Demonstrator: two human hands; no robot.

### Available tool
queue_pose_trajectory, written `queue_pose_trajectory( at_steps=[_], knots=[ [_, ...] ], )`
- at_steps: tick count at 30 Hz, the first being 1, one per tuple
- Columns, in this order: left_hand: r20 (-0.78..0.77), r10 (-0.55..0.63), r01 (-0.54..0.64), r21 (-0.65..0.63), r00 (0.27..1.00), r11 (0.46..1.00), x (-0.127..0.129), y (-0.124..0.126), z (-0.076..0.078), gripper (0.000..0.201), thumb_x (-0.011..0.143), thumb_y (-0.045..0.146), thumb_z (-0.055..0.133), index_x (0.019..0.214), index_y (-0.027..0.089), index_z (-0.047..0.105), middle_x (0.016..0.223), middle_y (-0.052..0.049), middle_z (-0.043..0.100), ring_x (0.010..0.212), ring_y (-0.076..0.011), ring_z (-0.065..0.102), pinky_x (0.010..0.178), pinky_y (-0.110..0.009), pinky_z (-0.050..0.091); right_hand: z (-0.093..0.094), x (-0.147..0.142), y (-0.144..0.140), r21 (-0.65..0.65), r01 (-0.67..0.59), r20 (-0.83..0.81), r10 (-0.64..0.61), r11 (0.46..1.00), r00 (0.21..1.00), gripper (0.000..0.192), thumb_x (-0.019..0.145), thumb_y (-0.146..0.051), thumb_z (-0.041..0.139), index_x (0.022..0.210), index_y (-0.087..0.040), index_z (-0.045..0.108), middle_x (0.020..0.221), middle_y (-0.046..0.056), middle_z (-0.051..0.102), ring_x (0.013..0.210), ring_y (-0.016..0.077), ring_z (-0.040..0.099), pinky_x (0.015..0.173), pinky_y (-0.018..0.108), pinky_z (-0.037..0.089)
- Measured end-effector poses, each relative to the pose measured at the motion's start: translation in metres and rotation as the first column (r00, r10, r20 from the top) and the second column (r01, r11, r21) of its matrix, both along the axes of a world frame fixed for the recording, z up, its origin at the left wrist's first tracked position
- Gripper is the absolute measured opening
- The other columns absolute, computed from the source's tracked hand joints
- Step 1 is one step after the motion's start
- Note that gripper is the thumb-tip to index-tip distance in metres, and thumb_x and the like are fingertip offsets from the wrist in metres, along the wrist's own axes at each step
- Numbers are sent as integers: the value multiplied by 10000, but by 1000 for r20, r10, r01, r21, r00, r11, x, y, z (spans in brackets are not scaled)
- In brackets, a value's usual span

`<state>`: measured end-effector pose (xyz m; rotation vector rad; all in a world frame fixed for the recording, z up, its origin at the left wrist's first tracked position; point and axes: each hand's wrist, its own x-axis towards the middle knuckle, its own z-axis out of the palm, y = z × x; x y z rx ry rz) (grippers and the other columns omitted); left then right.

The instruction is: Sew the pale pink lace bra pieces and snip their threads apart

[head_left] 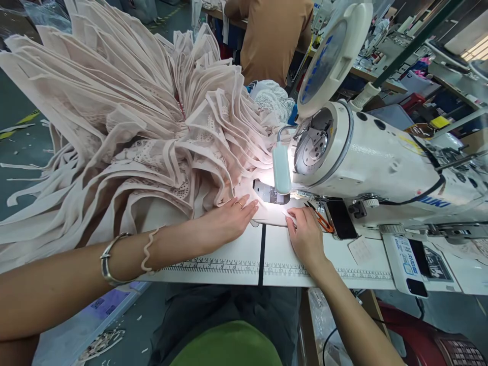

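At the centre of the frame the left hand (229, 219) lies flat, fingers stretched out and together, pressing the pale pink fabric piece (263, 216) onto the white table (229, 254); a ring shows on one finger, and a metal bangle (109, 259) and a wavy cream band (148, 249) sit on the wrist. Just right of it the right hand (307, 236) rests on the same piece with fingers curled down, fingertips pinching its near edge. The fabric runs under the presser foot (270, 193), lit by a small lamp (281, 168). The white sewing machine (366, 157) fills the right of the frame; blue letters reading "JUKI" show low on its body, partly hidden. Orange-handled snips (324, 221) lie just beside the right hand, next to a dark phone (341, 218). Printed ruler scales (213, 266) run along the table's near edge. A large heap of pink garments (125, 127) spreads over the upper left. At top centre, a person in a tan shirt (274, 35) is at another table.
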<state>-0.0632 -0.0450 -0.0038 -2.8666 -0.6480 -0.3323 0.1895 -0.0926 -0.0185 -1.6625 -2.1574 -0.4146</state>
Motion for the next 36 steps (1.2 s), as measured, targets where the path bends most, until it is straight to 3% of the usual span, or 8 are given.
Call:
queue_pose_trajectory(
  at_steps=[4, 10, 13, 18, 24, 31, 34, 36],
  knots=[
    [-87, 30, -23, 83, 996, 996, 5, 5, 8, 390, 860, -51, 343, 1143, 58, 589, 1177, -170, 638, 1034, -243, 607, 864, -370, 466, -1, 2, 2, 49, -4, 0, 4, 999, 1000, 163, 964, -239, 489, 890, -181, 622, 789, 54, 629, 789, 209, 546, 737, 311, 434],
    [-9, -139, 137, 219, 990, 966, 32, 33, 0, 231, 893, 23, 421, 838, 122, 622, 936, -114, 687, 921, -224, 629, 853, -370, 471, 4, -1, 2, 53, -4, 106, -2, 999, 994, 223, 970, -194, 472, 833, -175, 648, 745, 49, 648, 788, 197, 574, 765, 287, 437],
    [-9, -165, 161, 283, 986, 946, 47, 21, -8, 271, 912, -2, 372, 861, 113, 612, 852, -101, 687, 754, -186, 635, 686, -315, 476, 14, -5, 4, -69, 132, 229, -113, 989, 967, 198, 912, -90, 475, 833, -159, 642, 798, 72, 653, 752, 198, 579, 684, 286, 412],
    [-13, -134, 128, 393, 991, 910, 66, -4, -11, 289, 921, -2, 350, 992, 46, 626, 882, -143, 702, 735, -200, 645, 649, -326, 474, 37, -9, 22, -362, 355, 376, -213, 862, 902, 219, 878, -72, 456, 995, -160, 619, 851, 83, 669, 629, 178, 559, 545, 290, 293],
    [21, 14, -19, 248, 1000, 968, 58, 9, -10, 324, 915, -38, 321, 1004, 23, 626, 1030, -190, 685, 906, -222, 642, 753, -348, 506, 32, -27, 42, -439, 276, 207, -202, 855, 957, 227, 975, -240, 388, 936, -177, 602, 746, 58, 660, 643, 180, 571, 575, 274, 304],
    [314, 141, -107, -125, 939, 986, 50, 25, -20, 257, 916, 14, 403, 1084, 63, 592, 1082, -143, 693, 1047, -204, 648, 879, -322, 540, 3, -28, 33, -212, 196, 77, -184, 957, 980, 193, 897, -198, 398, 901, -146, 584, 690, 75, 643, 604, 198, 565, 569, 289, 329],
    [479, 138, -12, -258, 867, 966, 52, 18, -23, 333, 934, 40, 368, 1204, 107, 550, 1190, -101, 679, 1111, -158, 639, 933, -304, 545, -2, -23, 30, -165, 164, 11, -164, 973, 986, 206, 901, -234, 385, 838, -174, 572, 593, 46, 609, 518, 194, 521, 522, 293, 297],
    [473, 54, 53, -210, 879, 976, 54, 9, -25, 372, 949, 43, 342, 1262, 119, 526, 1269, -100, 650, 1184, -155, 607, 994, -322, 519, -1, -21, 29, -168, 136, -43, -145, 976, 989, 176, 878, -232, 399, 828, -187, 561, 591, 40, 615, 504, 191, 513, 508, 287, 292]
  ],
)
